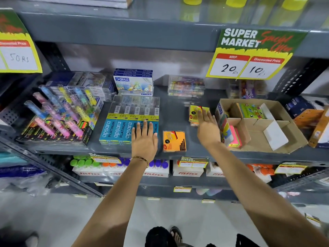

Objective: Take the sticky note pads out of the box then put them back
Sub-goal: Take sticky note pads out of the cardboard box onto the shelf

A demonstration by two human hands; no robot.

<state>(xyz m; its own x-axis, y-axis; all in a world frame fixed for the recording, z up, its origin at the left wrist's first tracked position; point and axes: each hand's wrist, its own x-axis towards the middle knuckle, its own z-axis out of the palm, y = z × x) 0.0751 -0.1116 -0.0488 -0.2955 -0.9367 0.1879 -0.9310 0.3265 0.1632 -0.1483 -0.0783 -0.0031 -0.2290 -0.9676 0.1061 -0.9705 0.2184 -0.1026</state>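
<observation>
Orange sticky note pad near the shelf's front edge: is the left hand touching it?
Apart. In the head view the left hand rests flat on the blue pencil boxes, with bare shelf showing between it and the orange sticky note pad.

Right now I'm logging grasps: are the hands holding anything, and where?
Left hand lies flat on the apsara pencil boxes, gripping nothing. Right hand touches the yellow sticky note pad at its right edge; grip unclear.

- A grey metal shelf is seen bearing the goods;
- just left of the right hand, a yellow pad stack is touched by its fingers;
- between both hands, an orange pad is laid flat;
- just right of that hand, a cardboard box is set;
- under the left hand, pencil packs are pressed.
</observation>
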